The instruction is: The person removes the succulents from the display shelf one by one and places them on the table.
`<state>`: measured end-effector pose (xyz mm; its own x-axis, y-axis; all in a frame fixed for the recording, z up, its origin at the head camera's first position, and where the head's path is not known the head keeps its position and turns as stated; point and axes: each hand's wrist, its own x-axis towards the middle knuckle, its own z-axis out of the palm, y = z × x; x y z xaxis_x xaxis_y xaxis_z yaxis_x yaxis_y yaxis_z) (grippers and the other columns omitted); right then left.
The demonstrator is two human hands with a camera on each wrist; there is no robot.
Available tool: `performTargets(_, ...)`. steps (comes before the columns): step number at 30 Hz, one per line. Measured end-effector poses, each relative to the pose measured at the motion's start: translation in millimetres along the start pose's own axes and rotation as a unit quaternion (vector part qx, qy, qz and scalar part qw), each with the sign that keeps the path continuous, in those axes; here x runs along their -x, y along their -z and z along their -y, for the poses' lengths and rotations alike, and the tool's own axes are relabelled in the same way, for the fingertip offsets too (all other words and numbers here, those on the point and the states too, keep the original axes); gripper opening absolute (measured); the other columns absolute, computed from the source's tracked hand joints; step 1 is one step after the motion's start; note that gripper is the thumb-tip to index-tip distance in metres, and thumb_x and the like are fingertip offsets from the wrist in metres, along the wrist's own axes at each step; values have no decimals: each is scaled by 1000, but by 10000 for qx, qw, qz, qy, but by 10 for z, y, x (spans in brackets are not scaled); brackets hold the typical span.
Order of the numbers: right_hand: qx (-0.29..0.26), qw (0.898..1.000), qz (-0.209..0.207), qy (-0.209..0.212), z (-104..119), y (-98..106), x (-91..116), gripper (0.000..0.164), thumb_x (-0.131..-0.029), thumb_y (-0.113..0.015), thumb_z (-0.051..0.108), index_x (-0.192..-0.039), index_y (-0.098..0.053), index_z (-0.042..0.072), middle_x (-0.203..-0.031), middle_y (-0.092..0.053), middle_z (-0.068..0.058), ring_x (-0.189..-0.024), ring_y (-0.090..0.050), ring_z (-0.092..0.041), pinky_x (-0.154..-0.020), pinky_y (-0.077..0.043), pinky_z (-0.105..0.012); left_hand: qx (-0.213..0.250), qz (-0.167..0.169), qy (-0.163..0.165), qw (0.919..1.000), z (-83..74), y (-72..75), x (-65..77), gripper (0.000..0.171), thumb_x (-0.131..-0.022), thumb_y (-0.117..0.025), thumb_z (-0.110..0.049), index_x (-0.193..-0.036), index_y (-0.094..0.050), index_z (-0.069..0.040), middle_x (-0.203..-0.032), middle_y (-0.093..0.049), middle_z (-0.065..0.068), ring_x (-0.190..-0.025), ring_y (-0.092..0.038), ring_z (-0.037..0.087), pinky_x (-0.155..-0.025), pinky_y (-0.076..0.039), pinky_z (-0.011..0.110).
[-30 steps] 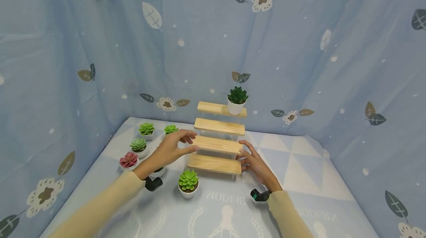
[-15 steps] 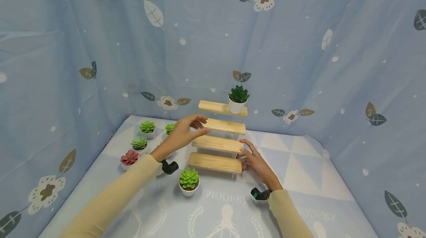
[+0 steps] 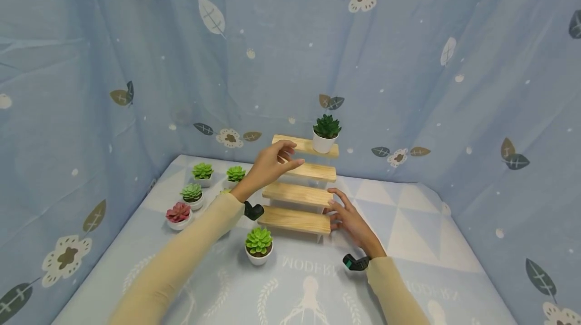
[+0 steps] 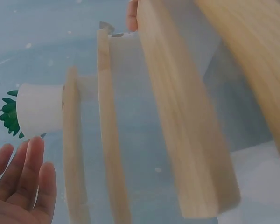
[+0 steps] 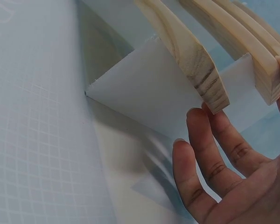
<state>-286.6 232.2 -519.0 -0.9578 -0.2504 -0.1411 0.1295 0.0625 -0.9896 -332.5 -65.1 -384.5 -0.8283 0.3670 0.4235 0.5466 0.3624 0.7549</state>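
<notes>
A tiered display stand (image 3: 297, 219) has wooden planks on pale side panels. My right hand (image 3: 351, 221) holds its right side, fingers at the ends of the lower planks; the right wrist view shows fingertips (image 5: 196, 121) against the bottom plank's end. On the right of the top plank (image 3: 290, 143) stands a dark green succulent (image 3: 326, 136) in a white pot. My left hand (image 3: 274, 161) is in front of the upper planks, fingers loosely bent and nothing in them. The left wrist view shows its fingers (image 4: 32, 163) near the white pot (image 4: 39, 109).
Several potted succulents stand left of the stand, including a red one (image 3: 179, 214) and green ones (image 3: 202, 173), partly hidden by my left arm. A bright green succulent (image 3: 258, 244) sits before the stand. A patterned blue curtain (image 3: 290, 52) hangs behind the table (image 3: 408, 229).
My left hand has moved up and right, from the lower planks to the upper ones. My right hand stays at the stand's right side. The plants have not moved.
</notes>
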Motion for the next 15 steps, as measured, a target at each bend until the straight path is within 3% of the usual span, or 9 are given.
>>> performTargets(5, -21, 10000, 35, 56, -3, 30, -19, 52, -103, -60, 49, -151, -41, 41, -120, -60, -22, -89, -66, -30, -72, -58, -46, 158, -90, 57, 9998, 12, -73, -143, 68, -94, -75, -48, -145, -55, -7, -131, -63, 14, -103, -64, 20, -84, -56, 42)
performTargets(15, 37, 9999, 64, 80, 8, 17, 5, 59, -104, -59, 49, -156, -36, 36, -119, -61, -21, -88, -65, -30, -72, -58, -46, 208, -296, 269, 9990, 6, -254, -376, 69, -94, -77, -43, -148, -52, -8, -134, -60, 14, -104, -65, 20, -82, -57, 41)
